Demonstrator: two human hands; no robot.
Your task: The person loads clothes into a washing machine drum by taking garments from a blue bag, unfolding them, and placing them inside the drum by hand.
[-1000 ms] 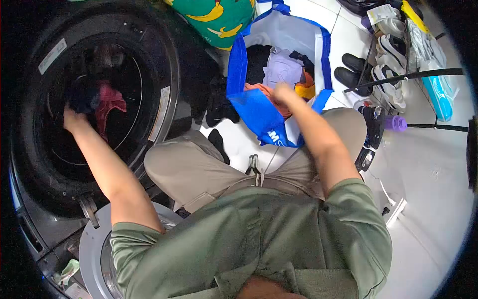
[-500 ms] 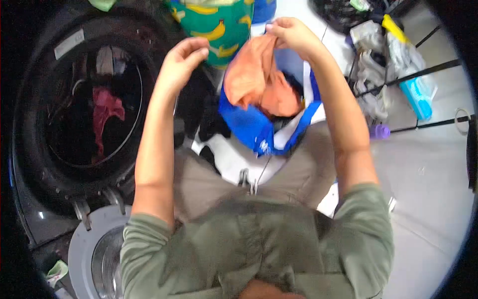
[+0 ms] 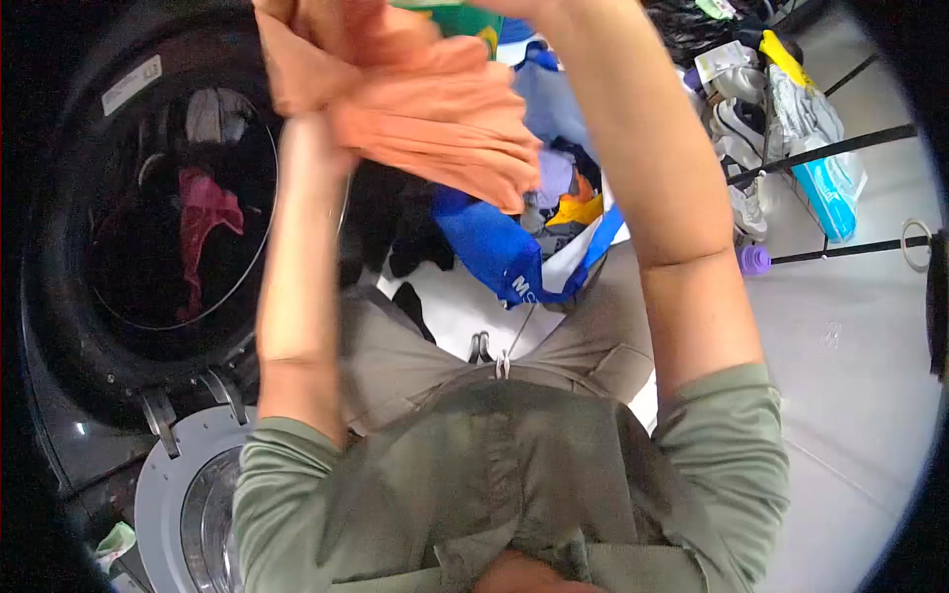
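Note:
A wrinkled orange garment [image 3: 425, 119] hangs raised at the top of the view, blurred by motion. My left hand [image 3: 318, 133] is covered by its folds; only the wrist shows below, and its fingers are hidden. At the top edge, my right hand [image 3: 522, 8] grips the garment's upper side, its fingers partly cut off by the frame. Below lies an open blue bag [image 3: 484, 242] holding purple, yellow, grey and dark clothes. To the left, the open drum of a black washing machine [image 3: 59, 296] contains a pink-red cloth [image 3: 210, 212] and a greyish one.
The machine's round door [image 3: 163, 504] hangs open at lower left. Part of a green banana-print container [image 3: 465, 18] shows behind the garment. Shoes [image 3: 741, 128], a bright blue packet [image 3: 828, 203] and a purple cap [image 3: 754, 259] lie right. A black cloth [image 3: 410, 306] is on the floor.
The orange garment has risen out of the bag toward the upper left and spread out, uncovering the clothes beneath. My left hand has gone behind its folds; my right hand has moved up and left.

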